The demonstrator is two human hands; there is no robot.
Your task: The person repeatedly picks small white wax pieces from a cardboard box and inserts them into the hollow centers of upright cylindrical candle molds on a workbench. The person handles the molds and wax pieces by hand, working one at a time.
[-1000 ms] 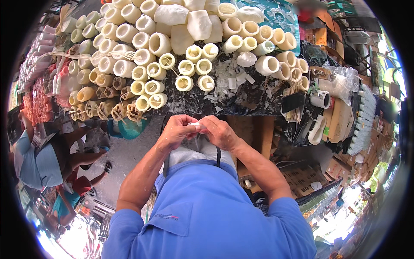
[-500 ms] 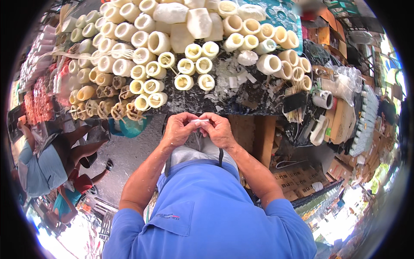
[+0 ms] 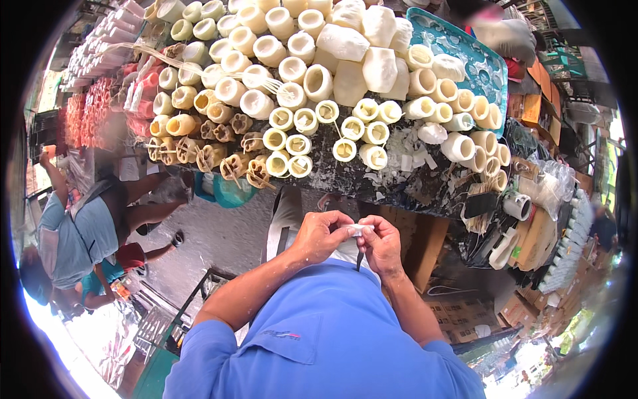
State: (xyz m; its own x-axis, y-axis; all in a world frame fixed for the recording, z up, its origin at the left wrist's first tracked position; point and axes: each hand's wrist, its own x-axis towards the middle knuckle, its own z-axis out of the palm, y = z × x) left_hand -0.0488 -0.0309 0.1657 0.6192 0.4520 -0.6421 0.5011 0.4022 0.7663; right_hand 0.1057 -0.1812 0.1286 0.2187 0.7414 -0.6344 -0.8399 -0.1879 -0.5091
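Observation:
My left hand [image 3: 322, 238] is closed, its thumb and fingertips pinching one end of a small white piece [image 3: 359, 230] that looks like wax. The other end is pinched by my right hand [image 3: 381, 246], also closed. Both hands are close together in front of my body, apart from the table's near edge. A narrow dark strip [image 3: 360, 259] shows just below my right hand; I cannot tell what it is. Across the table from them stand small cream cups [image 3: 345, 149], wax-like, several with thin sticks or wicks inside.
Larger cream cups and white blocks [image 3: 342, 42] crowd the dark table [image 3: 332, 174], beside white scraps [image 3: 403, 154]. Brownish fluted cups [image 3: 234, 166] line its left edge. A turquoise tray [image 3: 458, 46] lies far right. A phone-like black slab [image 3: 481, 205] is at right. People [image 3: 83, 226] are at left.
My view has shifted, so the table sits further right. Both hands are nearer my body, and more of the white piece shows between the fingertips.

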